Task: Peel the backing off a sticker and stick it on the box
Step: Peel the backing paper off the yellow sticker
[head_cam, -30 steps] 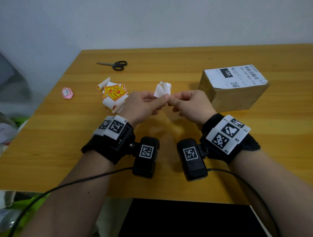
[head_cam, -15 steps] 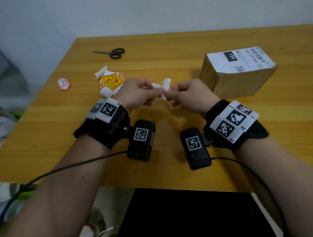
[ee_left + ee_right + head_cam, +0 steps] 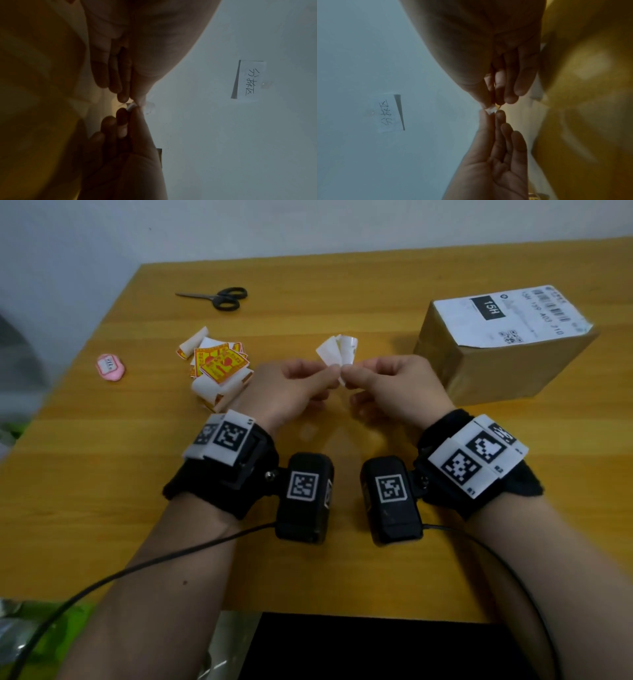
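Note:
Both hands hold one small white sticker (image 3: pixel 337 350) above the middle of the wooden table (image 3: pixel 102 474). My left hand (image 3: pixel 329 374) pinches its left flap between thumb and forefinger. My right hand (image 3: pixel 349 373) pinches the right flap, fingertips almost touching the left's. The paper curls upward in two white layers; I cannot tell which layer is the backing. Both wrist views show only a sliver of the sticker (image 3: pixel 131 106) (image 3: pixel 490 110) between the fingertips. The brown cardboard box (image 3: pixel 507 364) with a white shipping label on top stands just right of my right hand.
A heap of yellow-and-red stickers and curled white backings (image 3: pixel 219 364) lies left of my left hand. Black scissors (image 3: pixel 222 297) lie at the far left. A pink oval sticker (image 3: pixel 110 365) sits near the left edge. A paper note (image 3: pixel 250 81) hangs on the wall.
The hands stay together on the sticker. Its two white layers now stand up taller and more spread than half a second ago. The head view has shifted.

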